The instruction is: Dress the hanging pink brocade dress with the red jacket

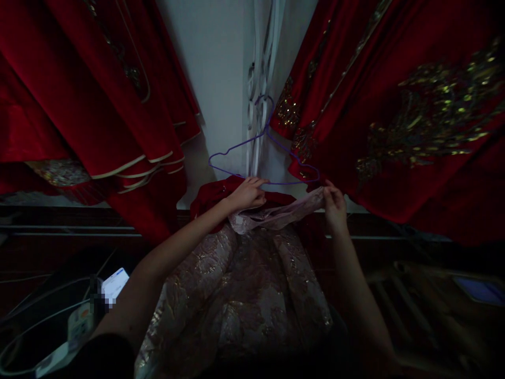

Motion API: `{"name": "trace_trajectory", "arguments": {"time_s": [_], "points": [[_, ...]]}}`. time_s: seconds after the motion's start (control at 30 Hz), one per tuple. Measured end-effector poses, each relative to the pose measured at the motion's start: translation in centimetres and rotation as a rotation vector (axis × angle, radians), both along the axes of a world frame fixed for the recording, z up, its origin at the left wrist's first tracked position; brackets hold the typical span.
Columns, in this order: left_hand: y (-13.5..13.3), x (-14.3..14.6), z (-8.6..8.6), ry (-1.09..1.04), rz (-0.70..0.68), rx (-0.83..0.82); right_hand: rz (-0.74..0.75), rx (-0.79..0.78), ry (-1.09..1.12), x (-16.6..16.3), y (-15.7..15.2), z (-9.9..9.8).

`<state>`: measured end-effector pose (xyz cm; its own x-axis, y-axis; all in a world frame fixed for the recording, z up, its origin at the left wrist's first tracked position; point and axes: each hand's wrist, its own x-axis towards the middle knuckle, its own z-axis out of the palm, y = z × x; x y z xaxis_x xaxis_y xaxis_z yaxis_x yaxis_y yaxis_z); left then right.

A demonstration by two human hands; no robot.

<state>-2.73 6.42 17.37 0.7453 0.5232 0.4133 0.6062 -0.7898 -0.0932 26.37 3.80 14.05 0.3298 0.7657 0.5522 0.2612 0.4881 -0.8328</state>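
Patterned garment (256,273) lies below purple hanger (267,129). Right hand (334,202) pinches its pale edge band (291,212); left hand (248,193) curled by band and hanger, can't tell if gripping. Likely soft, fairly light, bunches easily; shiny surface could slip or snag. Best hold: band, 1 hand per end.

Your dusty-pink floral brocade garment w/ metallic glints (252,284): spread out below you, creased, lower part lost in dark. Thick lengthwise folds down L & R sides, poss. sleeves, can't tell. Its paler pink fabric band (292,210), at garment's top: stretched approx. sideways, R end raised, L end lower, dark gap showing nr L part. Your thin purple hanger (267,130): upright, hook up, R shoulder slightly lower, bottom bar just above band.
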Motion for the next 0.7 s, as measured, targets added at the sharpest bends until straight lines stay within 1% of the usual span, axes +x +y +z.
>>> {"name": "trace_trajectory", "arguments": {"time_s": [0.07, 0.13, 0.2, 0.27, 0.37, 0.53, 0.7], "points": [[-1.1, -0.6, 0.2, -0.013, 0.006, 0.004, -0.104, 0.046, 0.034, 0.2, 1.0, -0.5], [-2.0, -1.0, 0.7, -0.011, 0.001, 0.014, -0.212, 0.067, 0.069, 0.1, 2.1, -0.9], [-2.7, -1.1, 1.2, -0.007, -0.001, 0.017, -0.308, 0.06, 0.107, 0.1, 3.2, -1.3], [-3.1, -1.0, 1.4, -0.009, 0.009, 0.021, -0.369, 0.038, 0.138, 0.1, 4.2, -1.5], [-3.4, -0.9, 1.4, -0.004, 0.019, 0.031, -0.397, 0.013, 0.169, 0.3, 5.0, -1.4], [-3.3, -1.2, 1.4, 0.006, 0.013, 0.026, -0.379, 0.024, 0.195, 0.5, 5.2, -1.3], [-3.2, -1.2, 1.4, -0.018, 0.014, -0.002, -0.36, 0.032, 0.205, -0.2, 5.8, -0.8]]}}
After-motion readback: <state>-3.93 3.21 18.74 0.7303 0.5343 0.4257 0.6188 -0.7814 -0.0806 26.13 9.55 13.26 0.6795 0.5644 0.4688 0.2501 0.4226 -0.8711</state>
